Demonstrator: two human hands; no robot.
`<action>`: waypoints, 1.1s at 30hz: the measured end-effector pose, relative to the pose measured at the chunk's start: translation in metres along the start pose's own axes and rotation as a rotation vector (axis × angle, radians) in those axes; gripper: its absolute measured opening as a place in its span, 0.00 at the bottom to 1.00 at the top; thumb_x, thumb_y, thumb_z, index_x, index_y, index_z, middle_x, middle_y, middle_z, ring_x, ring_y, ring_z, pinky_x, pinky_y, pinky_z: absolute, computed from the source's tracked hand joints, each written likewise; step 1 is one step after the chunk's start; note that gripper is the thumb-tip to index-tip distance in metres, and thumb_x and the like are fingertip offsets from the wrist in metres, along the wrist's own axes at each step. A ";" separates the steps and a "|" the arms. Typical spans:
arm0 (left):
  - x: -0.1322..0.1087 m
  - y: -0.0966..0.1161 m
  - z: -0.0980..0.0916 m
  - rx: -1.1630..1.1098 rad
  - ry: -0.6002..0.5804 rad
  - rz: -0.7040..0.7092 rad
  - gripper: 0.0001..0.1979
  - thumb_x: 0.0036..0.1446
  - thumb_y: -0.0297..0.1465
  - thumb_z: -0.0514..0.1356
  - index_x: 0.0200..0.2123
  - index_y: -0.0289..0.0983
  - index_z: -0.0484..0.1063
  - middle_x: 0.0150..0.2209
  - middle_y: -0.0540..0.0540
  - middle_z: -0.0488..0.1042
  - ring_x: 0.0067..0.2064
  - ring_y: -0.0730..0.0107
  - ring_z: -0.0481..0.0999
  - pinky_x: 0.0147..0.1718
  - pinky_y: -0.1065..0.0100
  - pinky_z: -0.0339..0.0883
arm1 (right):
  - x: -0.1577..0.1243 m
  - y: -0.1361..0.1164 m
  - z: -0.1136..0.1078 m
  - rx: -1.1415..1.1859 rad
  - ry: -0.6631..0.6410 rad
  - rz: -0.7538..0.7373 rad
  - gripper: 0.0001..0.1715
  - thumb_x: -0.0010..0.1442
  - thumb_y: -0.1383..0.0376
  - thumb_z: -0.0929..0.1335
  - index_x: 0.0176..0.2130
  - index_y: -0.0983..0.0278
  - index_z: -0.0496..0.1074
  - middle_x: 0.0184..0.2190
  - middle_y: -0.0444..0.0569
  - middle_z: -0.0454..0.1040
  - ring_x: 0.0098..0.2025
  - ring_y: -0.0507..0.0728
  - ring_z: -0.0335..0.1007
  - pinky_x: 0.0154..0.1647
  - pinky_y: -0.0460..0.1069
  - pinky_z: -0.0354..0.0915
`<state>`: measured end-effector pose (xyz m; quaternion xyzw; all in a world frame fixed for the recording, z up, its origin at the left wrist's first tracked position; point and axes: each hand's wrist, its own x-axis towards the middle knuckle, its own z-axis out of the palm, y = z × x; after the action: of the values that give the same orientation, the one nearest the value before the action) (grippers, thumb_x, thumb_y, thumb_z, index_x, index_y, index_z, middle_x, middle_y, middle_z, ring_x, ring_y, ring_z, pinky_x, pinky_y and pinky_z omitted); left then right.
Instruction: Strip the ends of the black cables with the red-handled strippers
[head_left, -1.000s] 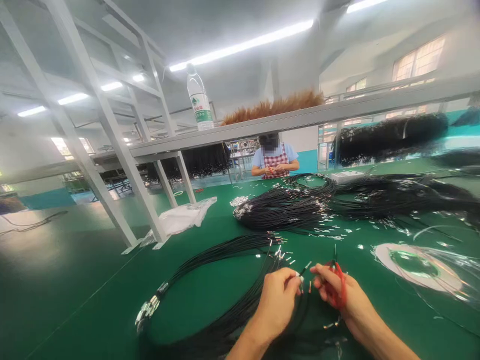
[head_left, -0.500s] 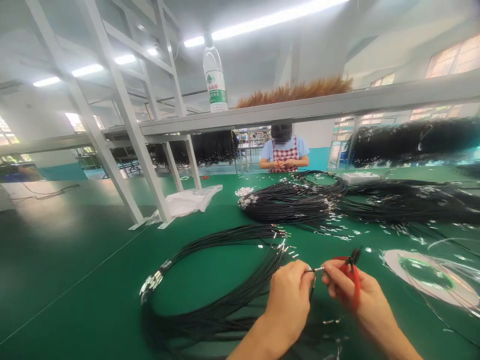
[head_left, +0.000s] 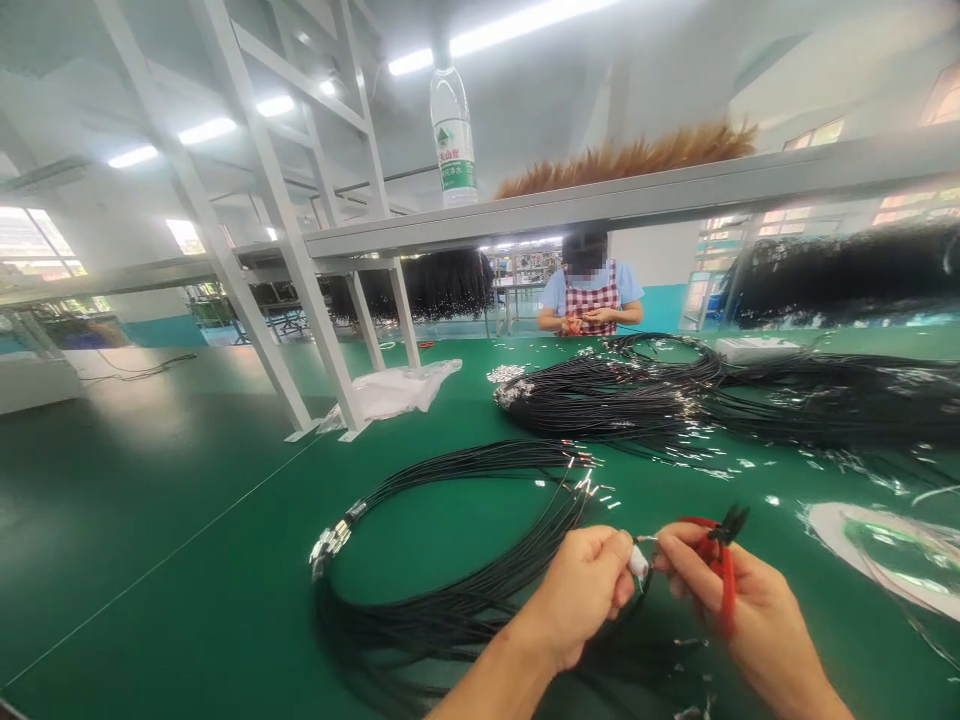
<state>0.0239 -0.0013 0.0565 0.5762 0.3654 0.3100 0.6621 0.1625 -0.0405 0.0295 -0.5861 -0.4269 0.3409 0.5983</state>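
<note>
My left hand is closed in a pinch on the end of a black cable. A small white piece shows at its fingertips. Just to the right, my right hand has red-handled cutting pliers tucked in its palm, their dark jaws pointing up. Its thumb and forefinger pinch the thin bare end of the cable. A looped bundle of black cables lies on the green table left of my hands, with silvery connectors at its far left and stripped tips near the middle.
Larger heaps of black cable lie farther back among small white scraps. A round white coil rests at the right. White shelf legs stand on the table beside a clear plastic bag. Across the table sits a co-worker.
The view has swung slightly left and down, shifting everything right. The left hand has turned, and the white piece now shows between the hands. The pliers remain in the right hand.
</note>
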 end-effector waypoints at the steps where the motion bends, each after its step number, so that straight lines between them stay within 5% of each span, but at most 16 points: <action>1: -0.001 -0.001 0.000 0.020 -0.001 0.004 0.15 0.57 0.38 0.50 0.21 0.38 0.58 0.15 0.56 0.56 0.18 0.79 0.49 0.18 0.71 0.43 | -0.001 -0.001 0.000 -0.009 0.000 0.005 0.25 0.46 0.43 0.70 0.27 0.63 0.72 0.18 0.44 0.70 0.18 0.51 0.59 0.13 0.43 0.55; 9: 0.000 -0.008 0.000 0.048 0.044 0.125 0.13 0.58 0.40 0.53 0.29 0.36 0.63 0.18 0.55 0.61 0.20 0.78 0.55 0.21 0.72 0.47 | 0.002 -0.008 -0.007 -0.193 -0.002 -0.041 0.23 0.49 0.45 0.68 0.29 0.62 0.72 0.19 0.44 0.70 0.21 0.53 0.61 0.17 0.44 0.58; 19: -0.004 0.006 -0.011 -0.143 0.110 0.194 0.12 0.56 0.40 0.57 0.31 0.36 0.63 0.20 0.54 0.62 0.23 0.78 0.56 0.24 0.72 0.48 | 0.006 -0.002 -0.011 -0.533 -0.437 0.052 0.23 0.48 0.48 0.68 0.19 0.61 0.60 0.17 0.40 0.55 0.23 0.53 0.50 0.21 0.46 0.52; 27: -0.005 0.006 -0.010 -0.110 0.117 0.233 0.11 0.57 0.37 0.56 0.34 0.34 0.67 0.20 0.54 0.62 0.24 0.78 0.58 0.25 0.72 0.50 | 0.006 -0.007 -0.003 -0.627 -0.431 0.002 0.28 0.50 0.42 0.64 0.17 0.60 0.56 0.16 0.40 0.53 0.22 0.53 0.47 0.21 0.47 0.46; 33: -0.005 0.005 -0.010 -0.017 0.119 0.303 0.11 0.57 0.37 0.56 0.34 0.34 0.68 0.21 0.54 0.62 0.24 0.77 0.60 0.27 0.72 0.55 | 0.003 -0.010 -0.002 -0.526 -0.466 0.100 0.27 0.48 0.43 0.66 0.18 0.59 0.55 0.14 0.39 0.53 0.19 0.52 0.48 0.20 0.47 0.46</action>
<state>0.0128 0.0012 0.0612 0.5994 0.3103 0.4431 0.5899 0.1647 -0.0393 0.0400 -0.6468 -0.5958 0.3728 0.2962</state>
